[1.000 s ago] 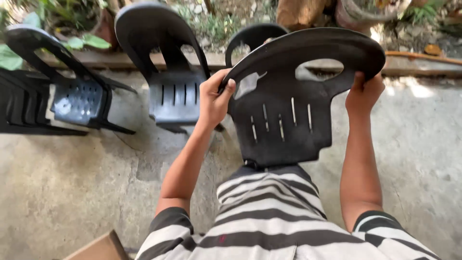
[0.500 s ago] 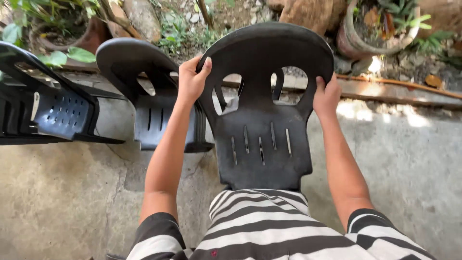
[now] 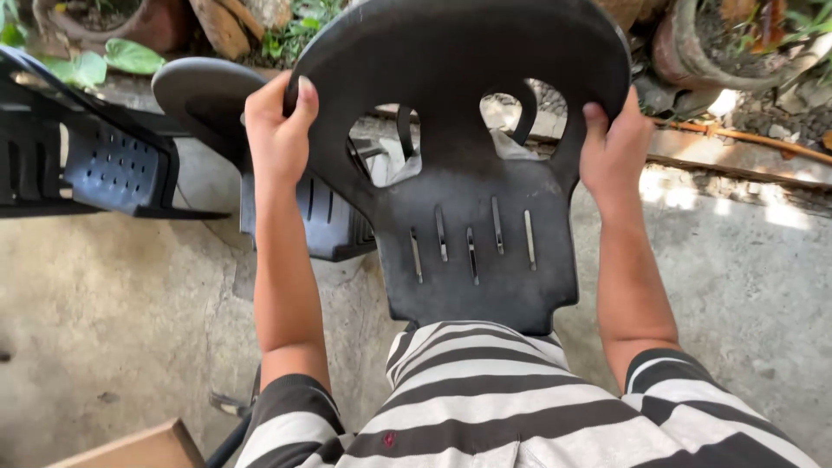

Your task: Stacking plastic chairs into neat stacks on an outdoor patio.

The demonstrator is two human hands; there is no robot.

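I hold a black plastic chair up in front of my chest, its slotted seat and rounded backrest facing me. My left hand grips the left edge of the backrest, thumb on the front. My right hand grips the right edge beside a cut-out hole. The chair's lower edge rests against my striped shirt. Its legs are hidden behind it.
Another black chair stands on the concrete floor just behind the held one, a further black chair at the left. Clay pots, rocks and green plants line the far edge. A cardboard corner shows bottom left.
The chair has turned from tilted to upright and come closer to me, and both hands have shifted up along the backrest edges.
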